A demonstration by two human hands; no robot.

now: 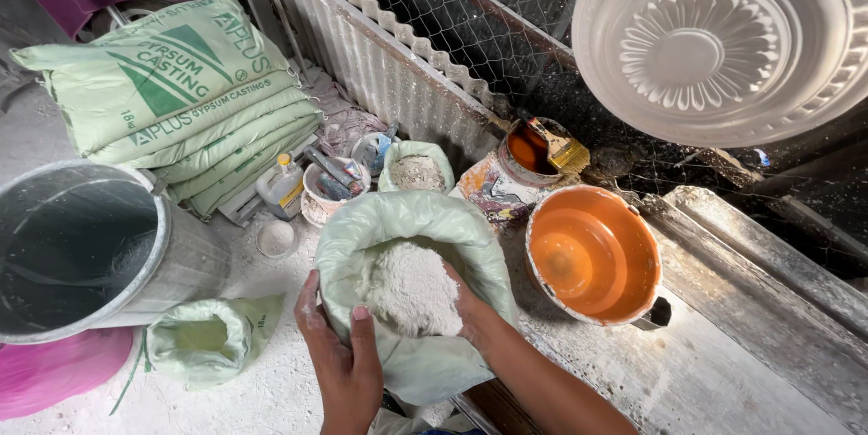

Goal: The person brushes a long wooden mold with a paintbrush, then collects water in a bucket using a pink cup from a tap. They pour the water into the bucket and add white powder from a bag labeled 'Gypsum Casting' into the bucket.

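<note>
While left hand (348, 358) grips the open gypsum sack (411, 245) rim and right hand (466, 308) digs inside, grip unclear, powder may spill toward the orange bowl (592, 254) at 3 o'clock.

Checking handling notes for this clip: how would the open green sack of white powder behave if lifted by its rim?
The green sack looks floppy: its rolled rim creases where the left hand grips it. Heaped with white powder, it is probably heavy for its size. Open-topped, it would likely sag and spill if tilted.

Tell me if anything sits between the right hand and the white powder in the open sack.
Nothing visible does. The right hand is already inside the sack, fingers against the powder. The left hand grips the sack's near rim.
</note>
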